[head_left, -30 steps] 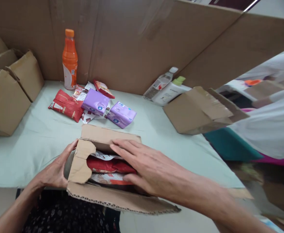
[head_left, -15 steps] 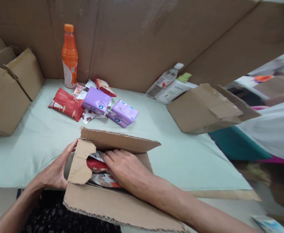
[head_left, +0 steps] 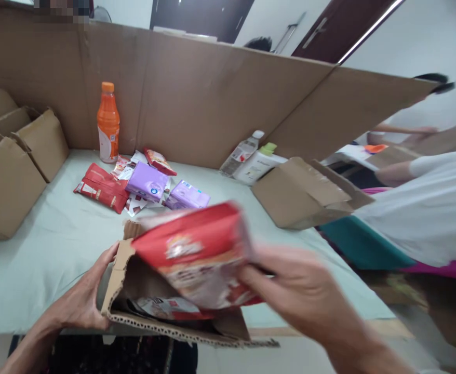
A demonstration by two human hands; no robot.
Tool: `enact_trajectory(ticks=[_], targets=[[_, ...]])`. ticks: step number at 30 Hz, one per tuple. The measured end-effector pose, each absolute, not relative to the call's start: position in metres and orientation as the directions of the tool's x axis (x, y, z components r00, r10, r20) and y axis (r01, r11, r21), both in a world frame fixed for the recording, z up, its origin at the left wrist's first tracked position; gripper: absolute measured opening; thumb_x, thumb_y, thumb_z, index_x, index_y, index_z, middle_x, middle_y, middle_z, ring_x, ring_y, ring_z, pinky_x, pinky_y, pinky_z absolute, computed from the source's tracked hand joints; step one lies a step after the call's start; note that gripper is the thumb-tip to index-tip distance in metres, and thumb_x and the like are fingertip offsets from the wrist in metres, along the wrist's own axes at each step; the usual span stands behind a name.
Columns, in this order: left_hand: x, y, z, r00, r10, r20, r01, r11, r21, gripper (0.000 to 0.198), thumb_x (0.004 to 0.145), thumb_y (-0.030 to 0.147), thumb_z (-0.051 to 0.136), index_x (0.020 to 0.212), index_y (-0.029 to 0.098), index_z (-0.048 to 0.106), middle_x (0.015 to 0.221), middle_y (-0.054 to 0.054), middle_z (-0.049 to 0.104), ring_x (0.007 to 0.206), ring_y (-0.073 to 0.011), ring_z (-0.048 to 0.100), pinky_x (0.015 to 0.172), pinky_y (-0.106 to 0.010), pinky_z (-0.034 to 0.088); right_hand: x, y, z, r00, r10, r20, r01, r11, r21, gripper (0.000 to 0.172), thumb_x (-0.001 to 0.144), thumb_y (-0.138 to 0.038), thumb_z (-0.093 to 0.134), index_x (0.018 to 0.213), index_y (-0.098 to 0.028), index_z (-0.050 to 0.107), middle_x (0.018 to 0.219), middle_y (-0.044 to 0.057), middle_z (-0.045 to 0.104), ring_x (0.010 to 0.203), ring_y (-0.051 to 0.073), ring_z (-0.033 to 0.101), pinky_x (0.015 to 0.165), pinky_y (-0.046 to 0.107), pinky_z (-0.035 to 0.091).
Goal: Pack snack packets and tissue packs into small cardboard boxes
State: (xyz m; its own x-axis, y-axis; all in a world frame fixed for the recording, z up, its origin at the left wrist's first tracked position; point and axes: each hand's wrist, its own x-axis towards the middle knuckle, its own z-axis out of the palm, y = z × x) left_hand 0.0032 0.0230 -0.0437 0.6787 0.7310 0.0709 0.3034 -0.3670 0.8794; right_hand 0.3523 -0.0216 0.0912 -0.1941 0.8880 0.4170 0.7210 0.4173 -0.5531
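Observation:
My right hand (head_left: 294,291) grips a red and white snack packet (head_left: 197,254) by its right edge and holds it, blurred by motion, above an open cardboard box (head_left: 122,283) at the table's near edge. My left hand (head_left: 82,304) clasps the box's torn left flap. Inside the box another red and white packet (head_left: 165,307) lies flat. Farther back on the pale green table cover (head_left: 49,234) lie a red packet (head_left: 101,188), two purple packs (head_left: 147,181) and some small sachets.
An orange drink bottle (head_left: 108,123) stands by the cardboard back wall (head_left: 212,98). Empty cardboard boxes (head_left: 10,171) sit at the left, another box (head_left: 302,195) at the right, with a clear bottle (head_left: 241,152) and a white bottle (head_left: 259,162) behind it. Another person's white sleeve (head_left: 426,208) is at right.
My right hand, which was reaching into the box, has come up and out holding a red and white packet. The view has tilted upward. My left hand stays on the flap.

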Motion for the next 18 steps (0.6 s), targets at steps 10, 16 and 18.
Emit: enact_trajectory(ticks=[10, 16, 18], targets=[[0.002, 0.019, -0.049, 0.637, 0.770, -0.028, 0.318, -0.230, 0.920, 0.129, 0.072, 0.074, 0.079, 0.169, 0.028, 0.007, 0.178, -0.012, 0.010, 0.160, -0.0487, 0.011, 0.130, -0.065, 0.015, 0.400, 0.115, 0.065, 0.531, 0.824, 0.197, 0.093, 0.174, -0.980, 0.035, 0.057, -0.046, 0.082, 0.079, -0.022, 0.067, 0.067, -0.002, 0.070, 0.058, 0.018, 0.066, 0.057, 0.033, 0.059], [-0.005, 0.017, -0.064, 0.644, 0.763, -0.044, 0.334, -0.229, 0.915, 0.132, 0.070, 0.074, 0.079, 0.168, 0.029, 0.004, 0.178, -0.013, 0.004, 0.161, -0.0484, 0.007, 0.129, -0.068, 0.011, 0.395, 0.188, 0.019, 0.479, 0.873, 0.095, 0.250, -0.032, -0.968, 0.019, 0.063, -0.034, 0.073, 0.070, -0.021, 0.060, 0.056, -0.003, 0.060, 0.057, 0.018, 0.063, 0.054, 0.029, 0.053], [-0.005, 0.017, -0.065, 0.640, 0.766, -0.060, 0.346, -0.218, 0.912, 0.134, 0.069, 0.075, 0.080, 0.168, 0.029, 0.004, 0.178, -0.014, 0.003, 0.161, -0.0486, 0.007, 0.129, -0.069, 0.012, 0.393, 0.197, 0.008, 0.465, 0.878, 0.111, 0.336, -0.059, -0.940, 0.016, 0.063, -0.029, 0.074, 0.074, -0.020, 0.064, 0.066, 0.001, 0.068, 0.069, 0.022, 0.068, 0.063, 0.033, 0.057]])
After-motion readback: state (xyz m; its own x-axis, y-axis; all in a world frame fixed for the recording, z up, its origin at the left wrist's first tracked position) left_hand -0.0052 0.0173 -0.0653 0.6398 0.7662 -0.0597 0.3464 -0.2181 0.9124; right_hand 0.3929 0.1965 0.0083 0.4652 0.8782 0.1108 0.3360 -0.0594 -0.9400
